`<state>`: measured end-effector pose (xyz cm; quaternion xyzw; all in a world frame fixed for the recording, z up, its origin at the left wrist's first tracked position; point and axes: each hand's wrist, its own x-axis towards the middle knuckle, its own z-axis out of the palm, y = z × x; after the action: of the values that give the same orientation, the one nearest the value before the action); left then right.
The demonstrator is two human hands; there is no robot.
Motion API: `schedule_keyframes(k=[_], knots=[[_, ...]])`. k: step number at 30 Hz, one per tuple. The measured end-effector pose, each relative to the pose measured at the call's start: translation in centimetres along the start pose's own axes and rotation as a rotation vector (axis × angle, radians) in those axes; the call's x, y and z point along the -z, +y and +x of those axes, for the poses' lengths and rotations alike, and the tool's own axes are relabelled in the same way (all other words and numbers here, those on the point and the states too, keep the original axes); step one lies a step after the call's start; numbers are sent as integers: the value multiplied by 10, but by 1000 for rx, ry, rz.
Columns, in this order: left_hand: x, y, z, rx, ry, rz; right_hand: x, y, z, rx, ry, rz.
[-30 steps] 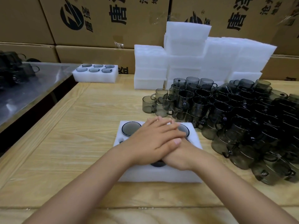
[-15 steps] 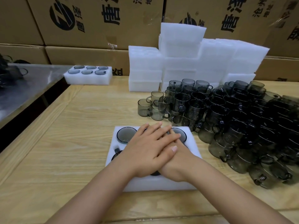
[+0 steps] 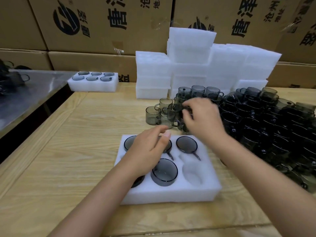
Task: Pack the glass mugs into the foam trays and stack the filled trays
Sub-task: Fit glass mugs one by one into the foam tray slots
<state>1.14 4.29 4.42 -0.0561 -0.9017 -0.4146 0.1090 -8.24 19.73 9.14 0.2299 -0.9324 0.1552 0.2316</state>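
Gripping state, right: the right hand (image 3: 203, 120) is over the near edge of the loose glassware, its fingers curled down at one smoky grey glass mug (image 3: 181, 111). Motion blur hides whether the grip has closed on it.
Grip, left: the left hand (image 3: 147, 151) hovers over the back row of the tray with fingers loosely bent and thumb close to forefinger, holding nothing.
Tray in work: the white six-cell foam tray (image 3: 171, 194) lies flat on the pale wooden bench (image 3: 68, 159), directly before the person.
Tray contents: the packed mugs (image 3: 165, 171) show as dark round discs sunk in the cells, with handles lying in side slots. The back row is filled and the front-middle mug stands slightly proud. The front-left cell is partly hidden by the forearm, and the front-right cell shows bare foam.
Supply: the heap of loose mugs (image 3: 265, 127) covers the right of the bench, just beyond and beside the tray.
Spare foam: the stacks of white foam trays (image 3: 205, 65) stand behind the heap.
Finished work: one filled foam tray (image 3: 93, 82) sits at the far left, well apart from the others.
Surroundings: brown cardboard cartons (image 3: 102, 23) with black print form the back wall, and a grey metal surface (image 3: 25, 96) adjoins on the left.
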Motion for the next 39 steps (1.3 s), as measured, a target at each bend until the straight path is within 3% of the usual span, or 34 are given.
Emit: schedule_keyframes(k=[3, 6, 16, 18, 21, 24, 29, 32, 36, 39], knots=[[-1, -3, 1, -7, -48, 104, 0, 19, 35, -142, -225, -298], [-1, -5, 1, 13, -47, 91, -11, 21, 45, -145, -376, -401], [-2, -6, 0, 5, -42, 79, -24, 18, 44, -81, -270, -326], [-2, -6, -1, 0, -20, 30, -14, 12, 41, -77, -218, -201], [-1, -7, 0, 3, 63, -115, 8, -3, 27, -69, -127, 201], [2, -7, 2, -10, 173, -204, 28, -29, -1, -29, -161, 506], [3, -7, 4, 52, 288, -285, 23, -58, -33, -84, -189, 787], [4, -7, 4, 49, 310, -364, 17, -58, -36, -125, -148, 795], [7, -6, 2, -40, 246, -531, 26, -37, -29, -48, -426, 1059], [10, -6, 1, -102, 135, -595, 35, -17, -28, 86, -560, 1021]])
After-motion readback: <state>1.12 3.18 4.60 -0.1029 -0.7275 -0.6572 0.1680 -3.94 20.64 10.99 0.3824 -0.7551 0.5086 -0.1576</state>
